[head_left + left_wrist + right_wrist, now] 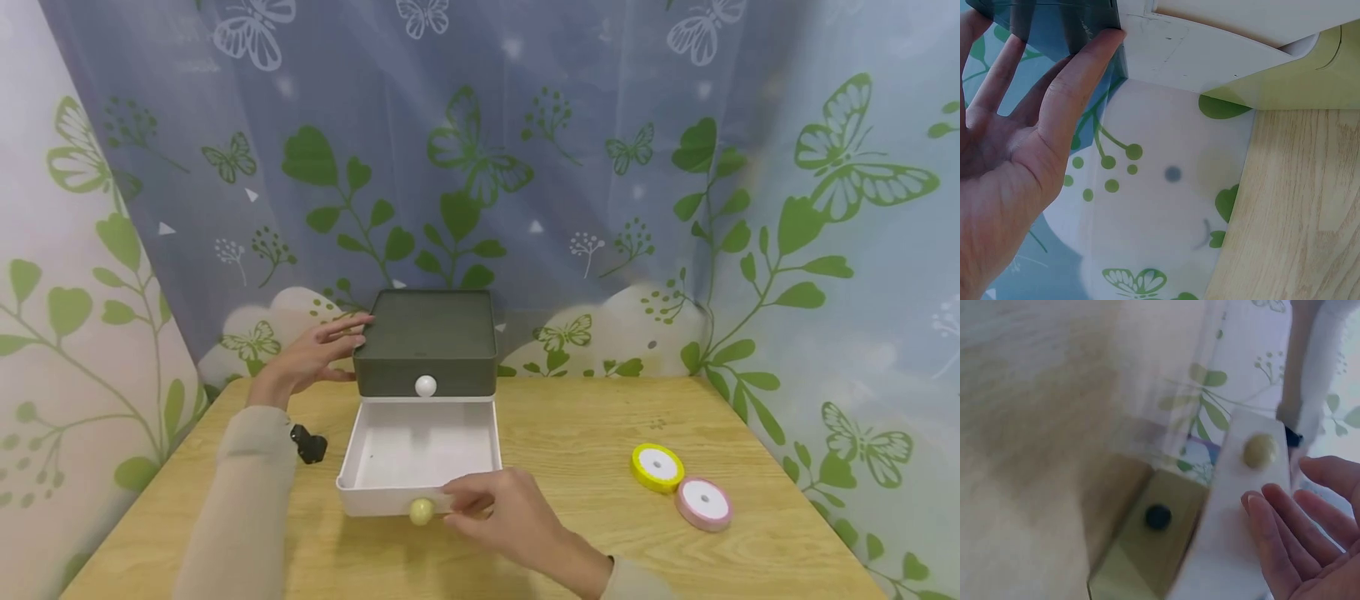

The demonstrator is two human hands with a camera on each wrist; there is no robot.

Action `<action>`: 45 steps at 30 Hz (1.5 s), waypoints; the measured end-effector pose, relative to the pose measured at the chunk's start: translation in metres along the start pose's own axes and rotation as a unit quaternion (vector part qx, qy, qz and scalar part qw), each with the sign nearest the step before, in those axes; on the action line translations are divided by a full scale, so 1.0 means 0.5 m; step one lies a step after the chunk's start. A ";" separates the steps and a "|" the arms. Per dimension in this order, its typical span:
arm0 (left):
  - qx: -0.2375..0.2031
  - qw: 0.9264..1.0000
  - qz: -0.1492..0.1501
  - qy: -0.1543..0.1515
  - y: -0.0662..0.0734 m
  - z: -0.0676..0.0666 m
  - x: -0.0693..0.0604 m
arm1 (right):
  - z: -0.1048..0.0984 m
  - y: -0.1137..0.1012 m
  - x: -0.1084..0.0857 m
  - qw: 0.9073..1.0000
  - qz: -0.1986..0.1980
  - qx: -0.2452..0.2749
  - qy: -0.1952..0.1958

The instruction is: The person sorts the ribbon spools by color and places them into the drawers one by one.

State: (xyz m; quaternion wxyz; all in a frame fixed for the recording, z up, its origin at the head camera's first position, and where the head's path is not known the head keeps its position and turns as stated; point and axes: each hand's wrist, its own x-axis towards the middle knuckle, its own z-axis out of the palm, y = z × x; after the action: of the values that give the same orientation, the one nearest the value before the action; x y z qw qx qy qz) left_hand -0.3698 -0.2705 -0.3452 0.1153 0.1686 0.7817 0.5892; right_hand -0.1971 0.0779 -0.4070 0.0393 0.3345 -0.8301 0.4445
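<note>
A small cabinet has a dark grey top drawer with a white knob. Below it, a white drawer with a pale yellow knob is pulled out; nothing but a tiny speck shows inside. Lower down, the right wrist view has an olive drawer with a dark knob. My left hand rests its extended fingers against the cabinet's left side, also visible in the left wrist view. My right hand, fingers slightly bent, is at the white drawer front, right of its knob; contact is unclear.
A small black object lies on the wooden table left of the cabinet. To the right lie a yellow-rimmed spool and a pink-rimmed spool, side by side. Patterned curtains hang behind and beside the table.
</note>
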 end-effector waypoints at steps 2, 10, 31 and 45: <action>0.001 1.000 0.000 0.000 0.002 0.000 0.001 | -0.034 -0.002 -0.005 1.000 0.012 -0.008 -0.001; 0.002 1.000 -0.002 0.001 0.004 0.001 0.004 | -0.183 0.043 -0.017 0.991 0.093 -0.092 0.013; 0.003 1.000 -0.005 0.001 0.005 0.000 0.001 | -0.370 0.280 -0.085 0.952 0.185 -0.232 -0.070; 0.002 1.000 -0.007 0.005 0.003 0.001 0.004 | -0.383 0.341 -0.107 0.939 0.233 -0.244 -0.067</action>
State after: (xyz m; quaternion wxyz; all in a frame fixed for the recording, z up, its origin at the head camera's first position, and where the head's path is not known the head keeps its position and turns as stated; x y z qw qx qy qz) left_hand -0.3713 -0.2690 -0.3437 0.1154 0.1607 0.7845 0.5876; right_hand -0.3007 0.3174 -0.4325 -0.0405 0.1412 -0.9684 0.2018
